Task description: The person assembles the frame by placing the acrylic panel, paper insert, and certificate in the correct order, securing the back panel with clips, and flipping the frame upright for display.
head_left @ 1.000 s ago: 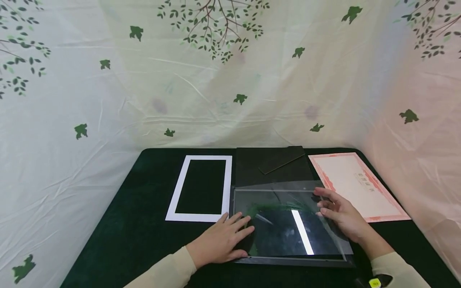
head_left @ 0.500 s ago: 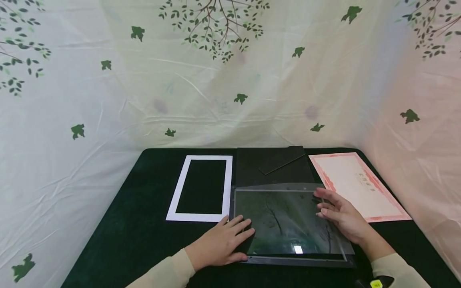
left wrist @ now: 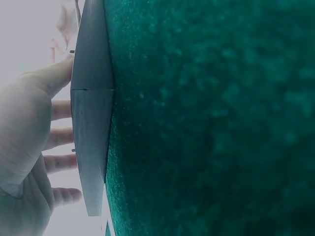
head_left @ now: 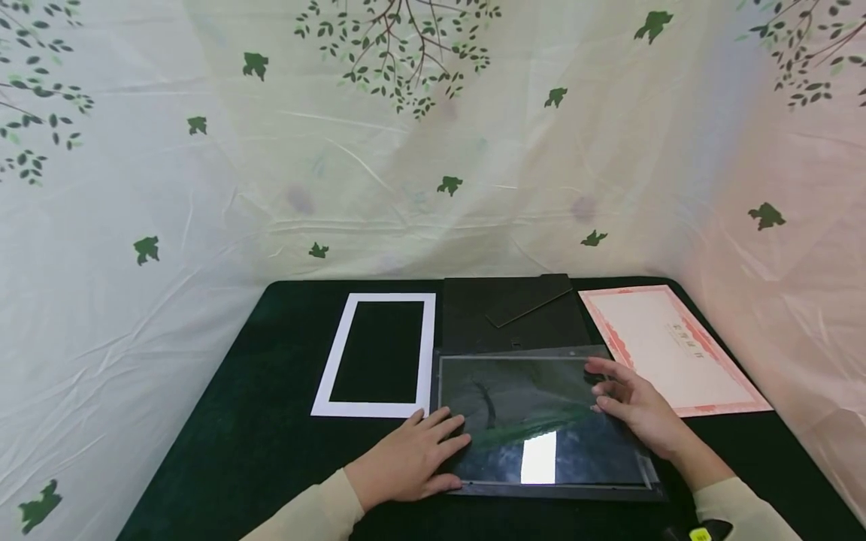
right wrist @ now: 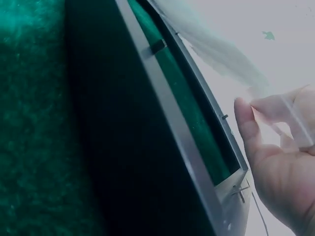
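Observation:
A dark picture frame lies on the dark green cloth, with small metal tabs along its inner edge in the right wrist view. Over its opening is a clear, flexible sheet that mirrors a bright light. My right hand pinches this sheet near its right edge; in the right wrist view the sheet bows above the frame. My left hand rests at the frame's left side with fingers spread. From the left wrist view, the left hand touches the frame's outer side.
A white mat with a rectangular cutout lies left of the frame. Behind it is a black backing board with a stand flap. A pink-bordered certificate lies at the right. A patterned curtain hangs behind the table.
The clear sheet's near right corner has shifted slightly left and toward me, and its reflections have changed. The right hand has moved slightly left with it; the left hand stays at the frame's side.

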Action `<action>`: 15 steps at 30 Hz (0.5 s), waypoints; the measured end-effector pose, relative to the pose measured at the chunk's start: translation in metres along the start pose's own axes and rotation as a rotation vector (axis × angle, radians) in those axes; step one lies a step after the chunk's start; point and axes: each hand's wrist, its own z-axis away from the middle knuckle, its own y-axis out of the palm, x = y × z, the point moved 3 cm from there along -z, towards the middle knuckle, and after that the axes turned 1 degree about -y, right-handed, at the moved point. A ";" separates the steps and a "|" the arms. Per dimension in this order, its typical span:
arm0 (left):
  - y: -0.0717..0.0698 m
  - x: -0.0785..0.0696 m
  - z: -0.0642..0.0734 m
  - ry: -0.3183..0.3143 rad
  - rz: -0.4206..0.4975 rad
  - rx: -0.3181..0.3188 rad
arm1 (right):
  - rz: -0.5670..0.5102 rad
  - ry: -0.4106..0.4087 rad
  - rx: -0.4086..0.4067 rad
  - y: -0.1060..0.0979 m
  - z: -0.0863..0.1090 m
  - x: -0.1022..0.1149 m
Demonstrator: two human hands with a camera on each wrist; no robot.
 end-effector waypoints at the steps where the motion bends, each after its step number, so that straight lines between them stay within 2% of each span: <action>1: 0.000 0.000 0.000 -0.004 -0.001 0.004 | 0.031 0.000 -0.008 0.000 0.000 0.000; 5: 0.002 0.001 0.000 -0.018 0.005 0.012 | 0.240 -0.032 -0.038 0.001 0.001 0.000; 10: 0.003 0.002 0.001 -0.012 0.027 0.003 | 0.589 -0.165 -0.088 0.004 0.001 0.001; 12: 0.004 0.003 0.001 -0.006 0.031 -0.006 | 0.674 -0.192 -0.104 0.004 0.001 0.000; 15: 0.003 0.004 0.001 -0.001 0.037 -0.012 | 0.733 -0.187 -0.097 0.005 0.002 -0.002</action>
